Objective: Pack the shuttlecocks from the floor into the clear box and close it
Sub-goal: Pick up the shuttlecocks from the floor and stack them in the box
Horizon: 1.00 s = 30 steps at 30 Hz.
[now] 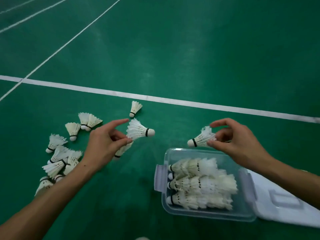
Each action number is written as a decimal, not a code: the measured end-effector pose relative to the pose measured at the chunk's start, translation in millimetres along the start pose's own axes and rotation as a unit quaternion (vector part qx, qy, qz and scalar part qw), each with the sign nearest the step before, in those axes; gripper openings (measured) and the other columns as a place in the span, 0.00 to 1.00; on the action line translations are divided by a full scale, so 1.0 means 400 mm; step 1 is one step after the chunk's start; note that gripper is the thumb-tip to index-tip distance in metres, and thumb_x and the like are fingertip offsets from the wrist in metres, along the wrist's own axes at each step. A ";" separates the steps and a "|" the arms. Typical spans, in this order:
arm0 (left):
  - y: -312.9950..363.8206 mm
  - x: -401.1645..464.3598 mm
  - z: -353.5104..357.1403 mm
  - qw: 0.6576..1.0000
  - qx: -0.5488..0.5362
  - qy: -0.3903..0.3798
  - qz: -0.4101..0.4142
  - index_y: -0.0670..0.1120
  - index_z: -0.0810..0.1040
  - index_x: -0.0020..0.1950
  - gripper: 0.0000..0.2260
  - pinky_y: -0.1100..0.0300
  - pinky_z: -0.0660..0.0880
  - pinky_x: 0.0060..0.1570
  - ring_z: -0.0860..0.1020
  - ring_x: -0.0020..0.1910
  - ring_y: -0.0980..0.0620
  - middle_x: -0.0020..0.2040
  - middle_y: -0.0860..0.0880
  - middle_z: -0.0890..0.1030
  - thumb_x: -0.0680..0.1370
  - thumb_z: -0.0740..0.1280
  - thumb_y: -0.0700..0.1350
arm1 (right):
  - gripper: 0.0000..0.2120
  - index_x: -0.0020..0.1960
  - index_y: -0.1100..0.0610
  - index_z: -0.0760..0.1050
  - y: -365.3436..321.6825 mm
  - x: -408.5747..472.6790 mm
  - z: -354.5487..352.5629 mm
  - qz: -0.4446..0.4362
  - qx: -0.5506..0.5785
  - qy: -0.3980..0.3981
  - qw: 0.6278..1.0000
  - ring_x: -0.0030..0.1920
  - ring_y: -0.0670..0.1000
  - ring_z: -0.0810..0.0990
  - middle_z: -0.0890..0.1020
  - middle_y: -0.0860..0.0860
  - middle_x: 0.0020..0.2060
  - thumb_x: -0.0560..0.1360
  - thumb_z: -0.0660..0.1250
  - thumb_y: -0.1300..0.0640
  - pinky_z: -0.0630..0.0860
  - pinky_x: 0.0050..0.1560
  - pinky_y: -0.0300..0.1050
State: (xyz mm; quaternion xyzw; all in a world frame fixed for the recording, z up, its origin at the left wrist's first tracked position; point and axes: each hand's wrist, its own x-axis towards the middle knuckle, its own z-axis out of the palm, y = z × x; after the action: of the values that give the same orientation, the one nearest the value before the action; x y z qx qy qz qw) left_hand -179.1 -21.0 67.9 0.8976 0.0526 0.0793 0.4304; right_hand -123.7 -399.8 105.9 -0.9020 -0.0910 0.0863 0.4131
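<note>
My left hand (pixel 105 144) pinches a white feather shuttlecock (pixel 139 129) by its skirt, cork pointing right, above the floor. My right hand (pixel 237 141) holds a second shuttlecock (pixel 201 138) by its feathers, cork pointing left, just above the far edge of the clear box (pixel 207 214). The open box sits on the floor at lower right and holds rows of stacked shuttlecocks (pixel 202 184) lying on their sides. Several loose shuttlecocks (pixel 58 158) lie scattered on the floor to the left, partly hidden by my left forearm.
The box's white lid (pixel 284 201) lies on the floor against the box's right side. One lone shuttlecock (pixel 135 108) lies just before a white court line (pixel 173 99). Green court floor stretches beyond.
</note>
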 end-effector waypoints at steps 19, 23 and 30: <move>0.192 -0.106 0.179 0.994 -0.049 -0.088 0.045 0.57 0.80 0.69 0.30 0.69 0.81 0.46 0.86 0.39 0.60 0.40 0.59 0.87 0.69 0.82 0.40 | 0.22 0.65 0.45 0.73 0.220 -0.167 0.045 0.063 -0.155 0.111 0.980 0.42 0.41 0.83 0.82 0.37 0.39 0.75 0.77 0.50 0.81 0.42 0.51; 0.179 -0.113 0.194 0.993 -0.046 -0.091 0.059 0.56 0.80 0.69 0.30 0.71 0.79 0.48 0.85 0.39 0.60 0.39 0.60 0.87 0.69 0.82 0.40 | 0.25 0.67 0.48 0.73 0.233 -0.143 0.083 0.089 -0.068 0.072 0.991 0.42 0.41 0.83 0.84 0.43 0.37 0.74 0.80 0.53 0.82 0.48 0.48; 0.188 -0.115 0.229 0.983 0.003 -0.132 0.130 0.55 0.79 0.71 0.32 0.72 0.79 0.47 0.84 0.39 0.64 0.40 0.61 0.86 0.70 0.82 0.39 | 0.20 0.63 0.48 0.73 0.229 -0.132 0.112 0.134 -0.038 0.026 0.990 0.37 0.43 0.84 0.86 0.47 0.36 0.76 0.78 0.58 0.84 0.45 0.50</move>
State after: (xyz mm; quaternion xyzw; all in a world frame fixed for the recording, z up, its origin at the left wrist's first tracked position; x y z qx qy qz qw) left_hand -205.0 -145.6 65.6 0.9007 -0.1212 0.0150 0.4169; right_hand -176.8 -438.4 11.8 -0.9231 0.0383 0.1142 0.3652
